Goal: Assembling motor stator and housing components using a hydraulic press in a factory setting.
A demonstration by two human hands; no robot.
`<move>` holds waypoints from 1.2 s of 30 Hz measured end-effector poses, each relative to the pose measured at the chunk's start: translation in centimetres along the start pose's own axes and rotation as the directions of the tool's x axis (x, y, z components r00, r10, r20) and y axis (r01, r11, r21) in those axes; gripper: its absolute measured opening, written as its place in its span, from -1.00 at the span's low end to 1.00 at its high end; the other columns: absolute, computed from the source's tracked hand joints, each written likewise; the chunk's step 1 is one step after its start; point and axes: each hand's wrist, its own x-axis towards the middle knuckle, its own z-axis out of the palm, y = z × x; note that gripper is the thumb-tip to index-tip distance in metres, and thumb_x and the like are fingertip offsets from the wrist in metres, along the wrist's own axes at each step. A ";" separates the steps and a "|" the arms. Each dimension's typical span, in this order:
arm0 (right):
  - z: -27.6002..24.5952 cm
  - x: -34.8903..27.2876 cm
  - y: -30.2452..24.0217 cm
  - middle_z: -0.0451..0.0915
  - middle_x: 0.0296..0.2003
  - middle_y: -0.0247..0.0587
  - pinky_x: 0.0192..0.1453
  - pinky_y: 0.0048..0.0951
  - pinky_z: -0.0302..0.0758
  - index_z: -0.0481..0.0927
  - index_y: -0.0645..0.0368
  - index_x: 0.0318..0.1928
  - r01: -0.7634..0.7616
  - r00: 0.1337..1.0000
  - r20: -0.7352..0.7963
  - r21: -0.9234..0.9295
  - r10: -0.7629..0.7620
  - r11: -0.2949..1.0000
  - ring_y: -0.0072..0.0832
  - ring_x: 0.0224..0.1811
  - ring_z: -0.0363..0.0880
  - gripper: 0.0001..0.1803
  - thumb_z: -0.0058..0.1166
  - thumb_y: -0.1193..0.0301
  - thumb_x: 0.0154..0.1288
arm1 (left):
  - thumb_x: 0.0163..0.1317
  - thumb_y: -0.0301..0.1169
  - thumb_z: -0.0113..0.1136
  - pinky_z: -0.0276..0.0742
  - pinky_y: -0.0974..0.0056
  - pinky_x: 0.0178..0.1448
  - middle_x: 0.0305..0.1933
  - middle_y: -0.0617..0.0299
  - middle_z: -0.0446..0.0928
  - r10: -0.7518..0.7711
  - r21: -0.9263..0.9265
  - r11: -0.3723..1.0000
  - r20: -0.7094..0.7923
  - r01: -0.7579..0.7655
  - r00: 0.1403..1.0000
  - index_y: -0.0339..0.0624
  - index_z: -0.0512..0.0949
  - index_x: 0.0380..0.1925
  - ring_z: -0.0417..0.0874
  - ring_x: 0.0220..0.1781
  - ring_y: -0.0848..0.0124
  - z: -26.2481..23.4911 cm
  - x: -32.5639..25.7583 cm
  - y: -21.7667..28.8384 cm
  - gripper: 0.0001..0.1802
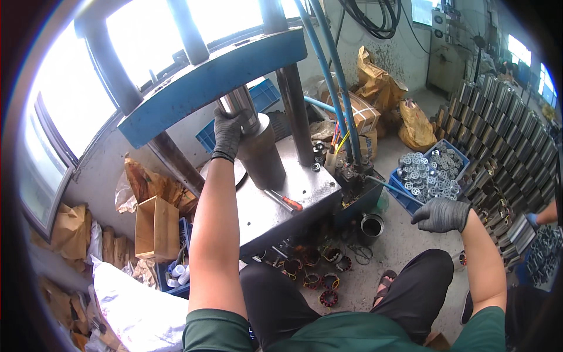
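Note:
My left hand (227,134), in a grey work glove, is wrapped round the side of a shiny metal cylinder (241,104). That cylinder stands upright under the blue crossbeam of a press (217,76), on a wider dull metal sleeve (263,158). The sleeve rests on the steel press table (258,220). A screwdriver with an orange handle (291,203) lies on the table beside a metal rod. My right hand (441,216), also gloved, is in the air with its fingers curled together; nothing shows in it. It is nearest a blue crate (404,199) of round metal parts (423,175).
Stacked metal cylinders (498,117) rise at the right, where another person's arm (546,215) reaches in. Several wound motor parts (329,281) and a metal pot (372,227) are on the floor. Blue hoses (346,100) run beside the press. A wooden box (157,227) and white sack (135,305) sit left.

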 end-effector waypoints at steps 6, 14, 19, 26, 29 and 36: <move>-0.1 -0.2 1.1 0.78 -0.06 -0.02 0.21 -0.17 0.64 0.76 0.04 0.10 -0.008 0.967 -0.236 0.354 0.097 0.935 -0.12 0.01 0.76 -0.61 0.13 0.24 0.33 | 0.11 -0.53 0.55 0.78 0.11 0.01 -0.05 0.02 0.59 0.014 -0.030 0.999 0.046 -0.013 0.999 -0.22 0.32 0.03 0.73 -0.07 0.22 0.3 -0.4 0.3 -0.39; 0.0 -0.2 0.9 0.79 -0.10 -0.01 0.16 -0.21 0.67 0.74 0.09 0.12 0.013 0.965 -0.252 0.336 0.077 0.942 -0.16 -0.03 0.78 -0.60 0.10 0.32 0.32 | -0.02 -0.51 0.64 0.74 0.17 0.07 -0.01 0.00 0.63 -0.020 -0.009 1.000 -0.001 0.020 1.000 -0.28 0.36 0.08 0.74 -0.01 0.23 0.0 0.0 0.1 -0.28; 0.1 -0.1 1.2 0.80 -0.15 -0.04 0.10 -0.23 0.70 0.74 0.12 0.11 -0.025 0.993 -0.113 0.166 0.044 0.986 -0.17 -0.09 0.80 -0.60 0.12 0.36 0.29 | -0.02 -0.53 0.64 0.74 0.18 0.07 -0.01 0.02 0.61 -0.042 0.007 0.999 0.021 0.041 0.999 -0.27 0.34 0.11 0.73 0.01 0.24 0.5 -0.3 0.6 -0.25; 0.0 -0.1 0.4 0.81 -0.22 -0.09 0.03 -0.24 0.71 0.74 0.11 0.10 -0.012 0.998 -0.060 0.038 0.014 0.999 -0.18 -0.19 0.82 -0.61 0.13 0.38 0.28 | -0.02 -0.56 0.61 0.73 0.18 0.08 -0.02 0.02 0.62 -0.035 -0.053 0.998 0.009 0.035 0.999 -0.26 0.36 0.11 0.72 0.00 0.24 0.1 0.1 0.1 -0.28; -0.1 0.5 0.9 0.81 -0.20 -0.08 0.06 -0.24 0.70 0.74 0.12 0.11 -0.014 0.986 -0.158 0.229 0.051 0.973 -0.19 -0.14 0.82 -0.60 0.14 0.36 0.28 | -0.03 -0.56 0.61 0.71 0.17 0.11 -0.01 0.02 0.63 -0.045 0.002 0.999 -0.005 0.045 0.999 -0.26 0.36 0.11 0.72 0.00 0.24 -0.7 0.0 0.1 -0.27; -0.9 0.9 0.1 0.80 -0.15 -0.05 0.10 -0.25 0.69 0.72 0.12 0.15 -0.082 0.996 -0.019 0.184 0.087 0.979 -0.21 -0.09 0.80 -0.59 0.13 0.40 0.30 | -0.05 -0.51 0.64 0.72 0.18 0.08 -0.01 0.01 0.63 -0.034 0.014 0.999 -0.015 0.034 0.999 -0.28 0.37 0.07 0.73 -0.04 0.24 -1.6 0.1 0.1 -0.27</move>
